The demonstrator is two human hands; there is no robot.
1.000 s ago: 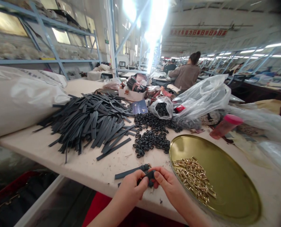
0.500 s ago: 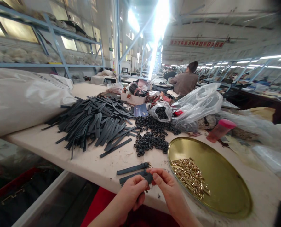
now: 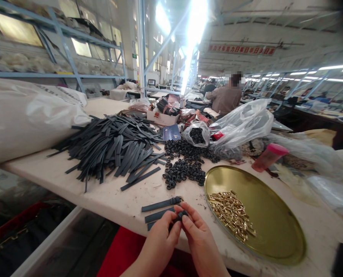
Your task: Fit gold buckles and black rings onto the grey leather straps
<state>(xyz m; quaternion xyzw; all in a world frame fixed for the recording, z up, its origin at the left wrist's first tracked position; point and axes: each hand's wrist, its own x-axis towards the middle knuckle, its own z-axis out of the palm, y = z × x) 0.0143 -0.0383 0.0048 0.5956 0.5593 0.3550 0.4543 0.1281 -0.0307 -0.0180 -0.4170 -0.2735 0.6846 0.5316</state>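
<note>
At the table's front edge, my left hand (image 3: 166, 231) and my right hand (image 3: 193, 226) meet, both closed on one dark strap (image 3: 180, 216). Most of that strap is hidden by my fingers. Just beyond them lies a finished-looking dark strap with a loop and gold hardware (image 3: 162, 203), with further dark straps (image 3: 157, 214) below it, partly covered by my left hand. Small black loops (image 3: 183, 173) are heaped past my hands. To their left spreads a big pile of dark strips (image 3: 116, 144). Gold metal fittings (image 3: 232, 213) lie on a round gold tray (image 3: 263, 192) at right.
A white sack (image 3: 30, 119) stands at the left. A clear bag of loops (image 3: 197, 134), a blue card (image 3: 171, 132) and a cardboard box (image 3: 162, 117) sit farther back. A pink-lidded jar (image 3: 271, 157) lies beyond the tray. Another person (image 3: 226, 96) is in the background.
My hands have come closer together around the strap, the right one moving slightly left and down. The strap in them is now more covered by fingers. The pile, loops and tray look unchanged.
</note>
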